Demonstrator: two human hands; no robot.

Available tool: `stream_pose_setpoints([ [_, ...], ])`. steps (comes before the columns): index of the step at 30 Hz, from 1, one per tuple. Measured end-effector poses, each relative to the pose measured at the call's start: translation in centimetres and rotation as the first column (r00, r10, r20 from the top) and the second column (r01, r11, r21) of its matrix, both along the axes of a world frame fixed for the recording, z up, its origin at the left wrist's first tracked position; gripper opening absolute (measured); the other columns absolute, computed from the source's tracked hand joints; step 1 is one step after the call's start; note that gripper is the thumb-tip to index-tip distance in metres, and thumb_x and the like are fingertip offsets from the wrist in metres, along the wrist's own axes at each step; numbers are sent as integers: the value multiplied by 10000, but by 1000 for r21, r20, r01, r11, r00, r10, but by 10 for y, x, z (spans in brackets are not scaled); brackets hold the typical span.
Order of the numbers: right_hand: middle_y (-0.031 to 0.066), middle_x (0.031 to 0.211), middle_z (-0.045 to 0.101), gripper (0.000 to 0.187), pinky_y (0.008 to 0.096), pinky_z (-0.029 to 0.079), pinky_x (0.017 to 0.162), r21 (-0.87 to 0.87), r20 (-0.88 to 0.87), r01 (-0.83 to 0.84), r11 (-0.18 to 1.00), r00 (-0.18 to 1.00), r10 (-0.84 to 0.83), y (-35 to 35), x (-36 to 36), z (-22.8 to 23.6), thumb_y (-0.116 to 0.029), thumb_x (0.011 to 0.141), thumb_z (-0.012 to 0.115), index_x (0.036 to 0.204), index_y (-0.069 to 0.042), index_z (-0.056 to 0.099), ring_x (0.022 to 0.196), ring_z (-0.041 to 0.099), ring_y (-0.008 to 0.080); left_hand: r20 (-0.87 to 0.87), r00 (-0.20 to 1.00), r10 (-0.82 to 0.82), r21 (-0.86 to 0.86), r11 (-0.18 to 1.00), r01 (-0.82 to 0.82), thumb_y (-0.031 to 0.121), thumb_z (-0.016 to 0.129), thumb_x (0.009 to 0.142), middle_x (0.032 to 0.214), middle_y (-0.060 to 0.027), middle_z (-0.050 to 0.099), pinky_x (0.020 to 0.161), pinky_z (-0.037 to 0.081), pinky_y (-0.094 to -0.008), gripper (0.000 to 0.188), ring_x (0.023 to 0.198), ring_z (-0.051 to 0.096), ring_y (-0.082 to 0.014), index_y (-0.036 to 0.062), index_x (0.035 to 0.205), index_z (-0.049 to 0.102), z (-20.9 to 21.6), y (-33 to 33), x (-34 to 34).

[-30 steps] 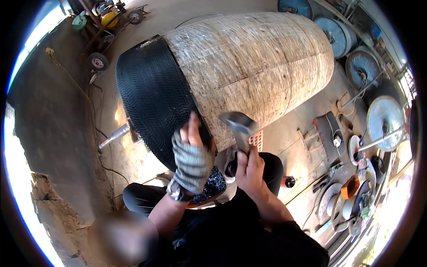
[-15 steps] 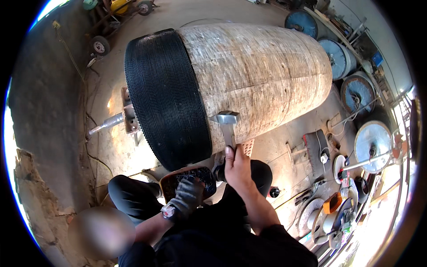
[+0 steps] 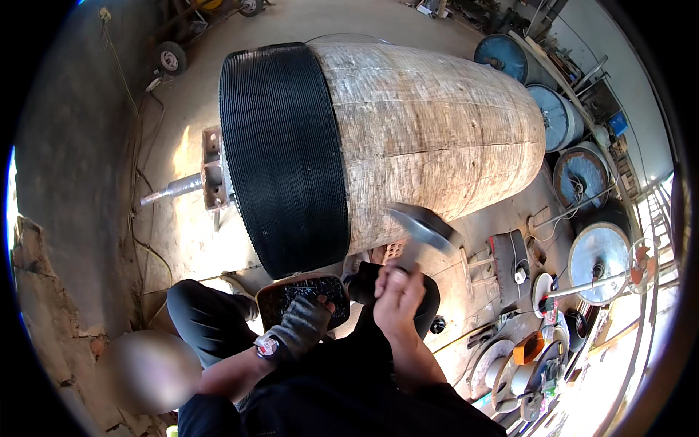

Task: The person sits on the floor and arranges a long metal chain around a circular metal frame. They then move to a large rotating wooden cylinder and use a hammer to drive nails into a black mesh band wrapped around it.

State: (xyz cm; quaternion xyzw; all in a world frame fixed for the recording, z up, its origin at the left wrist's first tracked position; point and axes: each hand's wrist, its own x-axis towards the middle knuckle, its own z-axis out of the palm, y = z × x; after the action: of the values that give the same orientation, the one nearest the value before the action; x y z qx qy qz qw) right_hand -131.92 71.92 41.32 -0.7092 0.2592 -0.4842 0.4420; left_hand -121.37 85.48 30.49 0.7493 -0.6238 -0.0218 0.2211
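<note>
A hammer [image 3: 424, 226] is in my right hand [image 3: 399, 293], its fingers wrapped round the handle. The metal head is tilted, slightly smeared by motion, and appears in front of the lower side of a large wooden drum [image 3: 437, 116]. A wide black ribbed band [image 3: 284, 153] wraps the drum's left end. My left hand [image 3: 307, 324], in a grey glove with bare fingertips, reaches into a shallow tray [image 3: 263, 302] of small dark, glinting pieces between my knees. Its fingers look bent among the pieces; what they pinch is too small to make out.
From the drum's left end a metal shaft [image 3: 171, 189] sticks out. Several metal-ended rollers [image 3: 598, 262] stand along the right side. Spools [image 3: 495, 371] and an orange container [image 3: 528, 348] are at lower right. A grey cushion [image 3: 510, 266] lies on the floor; a cable [image 3: 149, 247] runs along the left.
My right hand has drawn the hammer down toward me, its head swinging right and tilting. My left hand stays in the tray. The whole view has shifted slightly.
</note>
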Motion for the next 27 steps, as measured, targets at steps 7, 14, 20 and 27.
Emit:
stream_pose_setpoints([
  [7,260,727,576,202,454,478,529,-165,-448,6,986,890,-81,-20,15,-21,-149,988,555,1088,15,489,606,601,442,-71,994,-87,-173,982,74,214,539,942,876,-170,674,579,520,-429,206,721,655,-326,28,977,621,42,-10,32],
  [14,45,667,509,279,255,416,474,-311,332,206,928,938,-97,-17,18,4,-274,1046,474,963,-8,490,535,484,139,404,905,131,-612,774,162,44,694,744,1085,-159,598,693,511,-437,329,825,615,-283,45,1059,597,148,-48,119],
  [20,117,619,547,232,319,409,452,-219,-292,61,974,948,-126,-5,2,-15,-215,1032,498,1004,16,504,482,527,272,484,787,383,-673,738,55,73,688,763,1100,-110,577,780,508,-438,393,931,607,-289,61,1155,657,160,-74,154],
  [27,261,727,596,222,412,475,520,-315,-604,92,945,749,-274,-17,19,-14,-183,998,543,931,26,516,615,605,438,411,818,403,-656,754,-42,72,683,787,1092,-112,581,792,500,-440,343,944,606,-305,57,1129,655,163,-78,155],
])
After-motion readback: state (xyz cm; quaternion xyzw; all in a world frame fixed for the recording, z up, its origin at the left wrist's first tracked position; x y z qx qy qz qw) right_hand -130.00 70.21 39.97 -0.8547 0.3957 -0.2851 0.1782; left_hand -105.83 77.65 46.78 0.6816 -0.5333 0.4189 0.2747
